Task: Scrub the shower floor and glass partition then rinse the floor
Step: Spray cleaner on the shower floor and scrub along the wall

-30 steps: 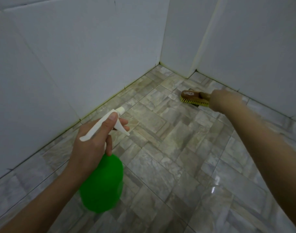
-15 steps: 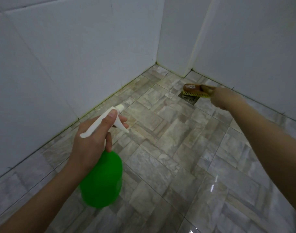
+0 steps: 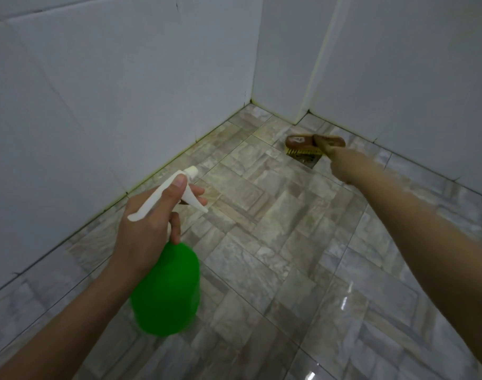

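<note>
My left hand (image 3: 149, 231) grips the neck of a green spray bottle (image 3: 167, 289) with a white trigger head, its nozzle aimed at the floor by the left wall. My right hand (image 3: 344, 165) reaches far forward and holds a brown wooden scrub brush (image 3: 303, 144) with yellow bristles. The brush rests bristles-down at the far edge of a square floor drain (image 3: 308, 159) near the corner. The shower floor (image 3: 275, 242) is grey-beige stone-pattern tile, wet and glossy at the lower right.
White tiled walls (image 3: 124, 91) close in on the left and at the back. A white pillar corner (image 3: 300, 78) juts out just behind the drain. Yellowish grime lines the joint between the left wall and the floor.
My right hand has pushed the brush farther toward the corner, so part of the drain now shows in front of it. The spray bottle stays in the same grip.
</note>
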